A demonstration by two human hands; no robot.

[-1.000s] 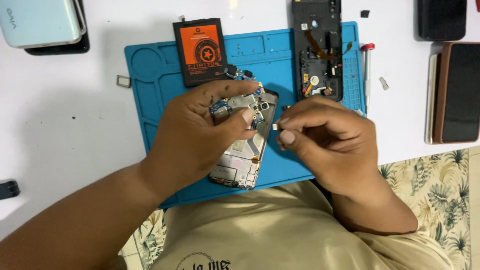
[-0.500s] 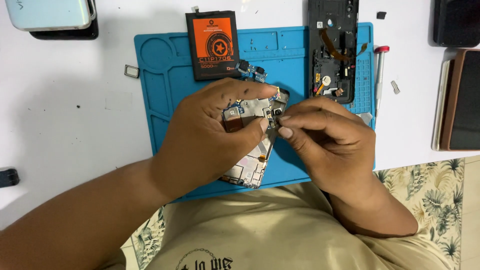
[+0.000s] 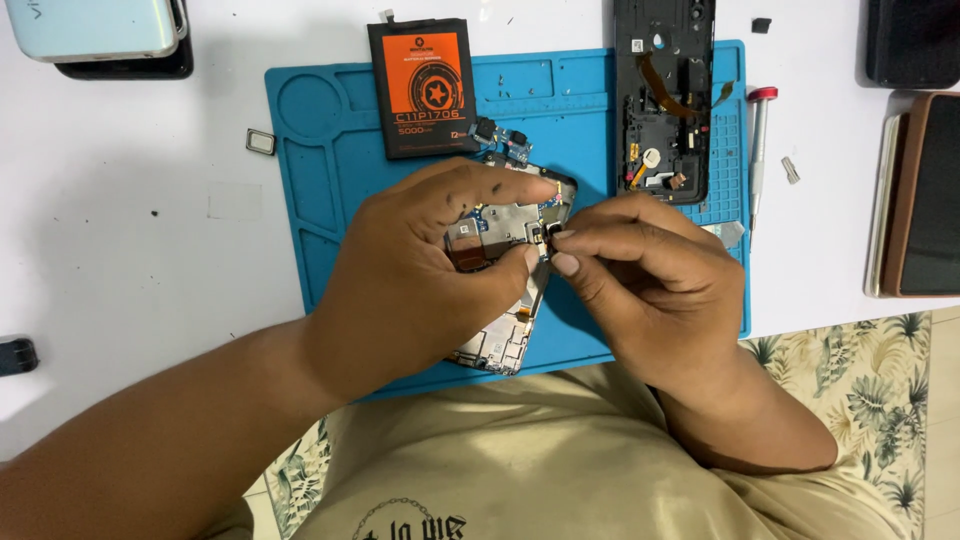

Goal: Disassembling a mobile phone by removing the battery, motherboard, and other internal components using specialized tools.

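Repair mat (image 3: 330, 200) bright blue on white tabletop (image 3: 130, 230). Phone battery (image 3: 422, 88) black with orange label. Open phone frame (image 3: 500, 290) silver-grey, blue board patches. Back cover (image 3: 665, 95) black, orange ribbon cable. Screwdriver (image 3: 759, 140) silver, red cap. Cloth (image 3: 880, 390) cream, green leaf print.

Head view. Left hand (image 3: 420, 270) grips an opened phone chassis (image 3: 505, 290) over a blue work mat (image 3: 310, 200); right hand (image 3: 640, 270) pinches a small part at its upper edge. Battery (image 3: 422, 88), black rear housing (image 3: 663, 95) and red-capped screwdriver (image 3: 758, 150) lie beyond, on the desk (image 3: 130, 220).
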